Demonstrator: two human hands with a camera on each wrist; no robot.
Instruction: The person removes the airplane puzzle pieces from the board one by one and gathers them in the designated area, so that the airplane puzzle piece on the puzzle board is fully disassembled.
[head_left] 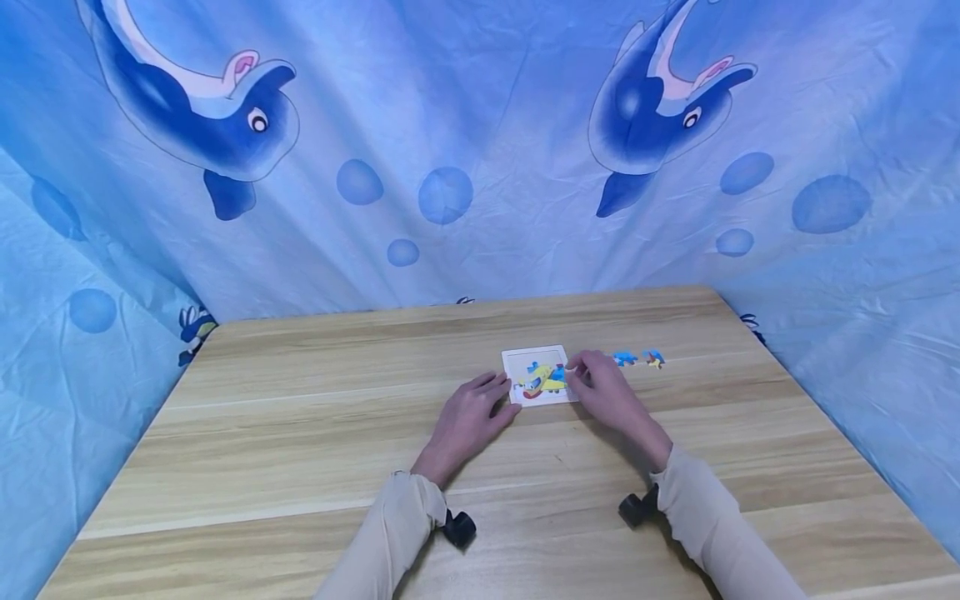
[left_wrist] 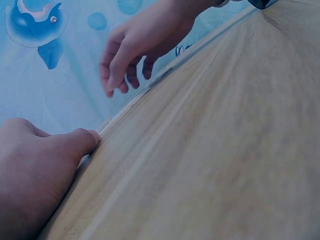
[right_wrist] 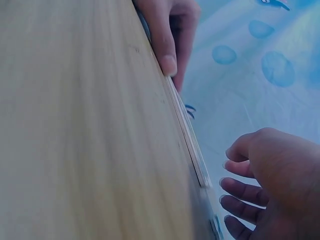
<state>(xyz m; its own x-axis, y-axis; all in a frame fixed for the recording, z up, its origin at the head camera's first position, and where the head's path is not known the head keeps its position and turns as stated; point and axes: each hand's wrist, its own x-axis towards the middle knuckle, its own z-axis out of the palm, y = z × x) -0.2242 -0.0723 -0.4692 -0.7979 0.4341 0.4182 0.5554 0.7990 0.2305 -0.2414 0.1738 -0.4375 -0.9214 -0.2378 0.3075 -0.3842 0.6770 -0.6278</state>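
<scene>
A white-framed jigsaw puzzle board [head_left: 534, 351] lies on the table, partly filled with pieces picturing a yellow airplane. My left hand [head_left: 471, 419] holds the board at its lower left corner, the thumb on the near edge and the fingers along the left side. In the right wrist view, that left hand [right_wrist: 167, 35] pinches the board's end. My right hand [head_left: 603, 390] hovers by the board's right edge, fingers loosely bent. No piece shows between the fingers of the right hand [right_wrist: 280, 175] in its wrist view. Two blue puzzle pieces [head_left: 624, 358] lie to its right.
The wooden table [head_left: 300, 450] stretches widely around the board. Behind it hangs a blue curtain [head_left: 510, 233] printed with dolphins and bubbles. A black wrist camera [head_left: 459, 529] sits below the left sleeve, another wrist camera [head_left: 636, 510] beside the right.
</scene>
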